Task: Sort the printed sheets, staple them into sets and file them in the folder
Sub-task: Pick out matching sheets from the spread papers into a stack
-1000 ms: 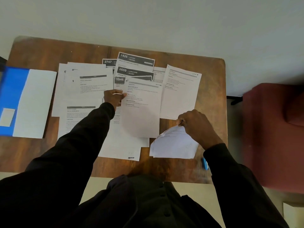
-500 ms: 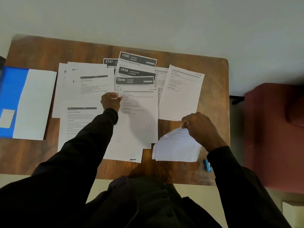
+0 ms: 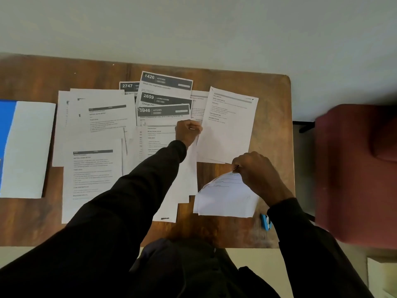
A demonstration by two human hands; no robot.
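Rightward has gone the left hand (image 3: 188,132), curled on a sheet (image 3: 163,137); the right hand (image 3: 258,176) pinches the lifted corner of a stack (image 3: 225,197). I'd square edges before stapling.

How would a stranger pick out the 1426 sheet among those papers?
On the wooden table, find the far edge, near its middle. Dark-banded sheets overlap there. The 1426 sheet lies farthest back, its band alone reading 1426.

I see my left hand (image 3: 188,133) gripping the top edge of a printed sheet (image 3: 159,138) on the tabletop (image 3: 214,229). Nearer me, my right hand (image 3: 257,175) pinches the curled corner of a small stack (image 3: 225,198); a small blue object (image 3: 266,222) lies beside that wrist.
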